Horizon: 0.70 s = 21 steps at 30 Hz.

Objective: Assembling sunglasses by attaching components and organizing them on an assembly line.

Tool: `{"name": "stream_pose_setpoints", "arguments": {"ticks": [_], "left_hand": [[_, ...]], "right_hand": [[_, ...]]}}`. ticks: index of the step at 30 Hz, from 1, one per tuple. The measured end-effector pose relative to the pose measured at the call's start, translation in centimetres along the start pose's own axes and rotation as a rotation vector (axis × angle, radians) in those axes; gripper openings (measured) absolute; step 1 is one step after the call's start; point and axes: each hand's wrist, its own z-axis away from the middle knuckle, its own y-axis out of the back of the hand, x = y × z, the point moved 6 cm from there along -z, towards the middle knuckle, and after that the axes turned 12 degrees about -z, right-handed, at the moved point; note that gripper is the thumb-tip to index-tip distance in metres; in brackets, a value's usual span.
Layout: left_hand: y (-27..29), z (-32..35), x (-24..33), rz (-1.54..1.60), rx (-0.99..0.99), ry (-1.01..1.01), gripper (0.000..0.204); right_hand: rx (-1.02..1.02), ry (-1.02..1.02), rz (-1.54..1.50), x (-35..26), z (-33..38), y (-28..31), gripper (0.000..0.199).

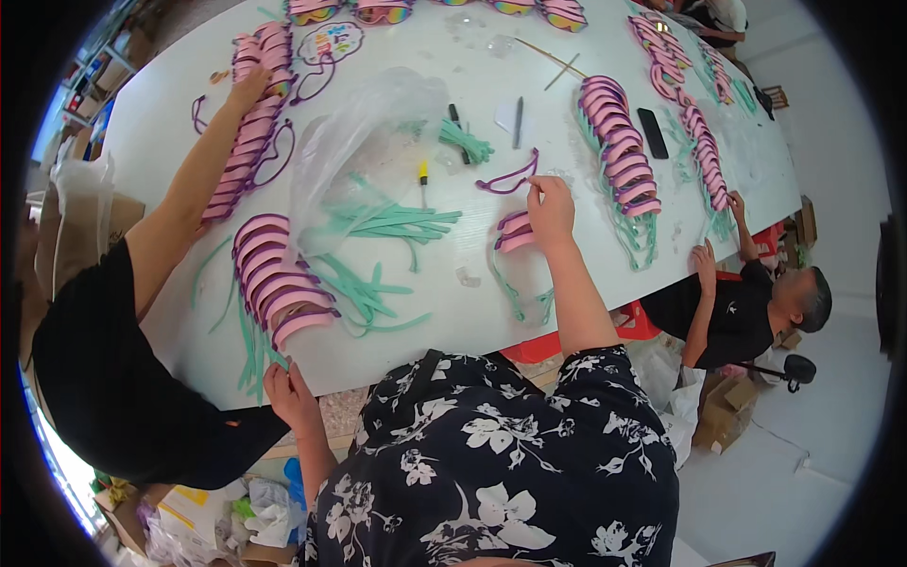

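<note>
The row of pink goggles point(274, 269) lay on the near left part of the white table point(453, 326), its long axis slanting from far left to near right; its near end sat just beyond the left hand point(293, 394), which was much the nearer of the two; mint-green straps point(253, 354) trailed from that end toward the near edge.

The left hand was at the table's near edge, its forearm rising from below and angled slightly left; thumb and fingers were close together, a green strap end seemingly pinched between them, though the exact contact was too small to tell.

To the right, well apart from the row, a thin purple loop point(511, 176) lay with its long axis slanting up to the far right; its right end met the fingertips of the right hand point(551, 213); that grip was narrow, thumb near forefinger, but whether it bore the loop's weight I cannot tell; the forearm stretched far and slightly left, beside a short stack of pink goggles point(515, 233).

Between the hands lay loose green strips point(402, 223); farther off stood a clear plastic bag point(364, 132); at far left a co-worker's hand point(250, 87) rested on another goggle row point(248, 142).
</note>
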Motion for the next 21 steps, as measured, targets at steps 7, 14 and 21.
{"name": "stream_pose_setpoints", "arguments": {"ticks": [7,14,21], "left_hand": [[-1.4,0.6,0.0,0.213,-0.149,0.198,0.021],[-1.1,0.8,0.3,0.253,-0.147,0.168,0.018],[-0.9,0.7,-0.4,0.292,-0.199,0.203,0.018]], "right_hand": [[0.108,-0.468,-0.005,12.7,0.5,3.0,0.02],[-0.286,-0.638,0.405,7.0,-2.8,-0.9,0.044],[-0.367,-0.489,0.619,10.9,-4.0,-2.6,0.037]]}}
